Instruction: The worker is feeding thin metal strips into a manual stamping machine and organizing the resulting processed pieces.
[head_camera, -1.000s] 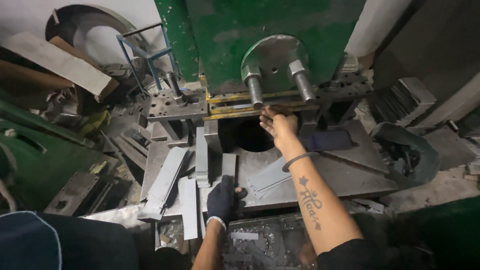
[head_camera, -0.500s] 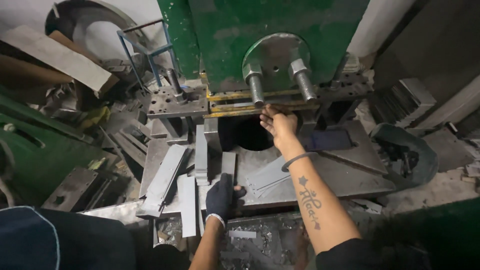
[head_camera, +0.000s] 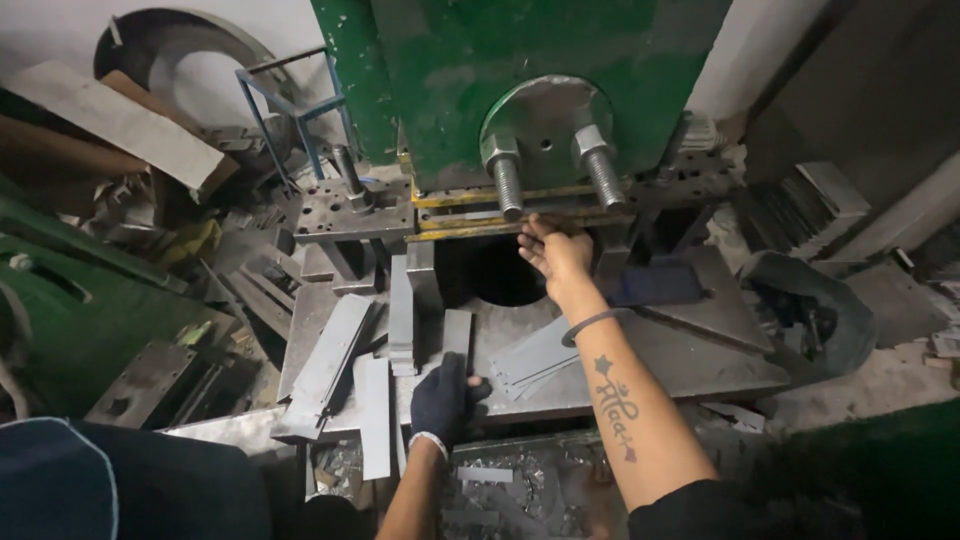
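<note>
Head cam, right hand (head_camera: 556, 255) at press (head_camera: 540, 90), grip unclear

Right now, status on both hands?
Left hand gloved, resting on strip. Right hand bare, fingers under press die. Loose plates beside wrist.

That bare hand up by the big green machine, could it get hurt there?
Yes, it could. The right hand is bare and reaches in under the green press, just below the two big bolts; if the press came down, the fingers might be crushed. The metal strips stacked on the table look sharp-edged, and only the left hand wears a glove, so the bare one might get cut.
</note>
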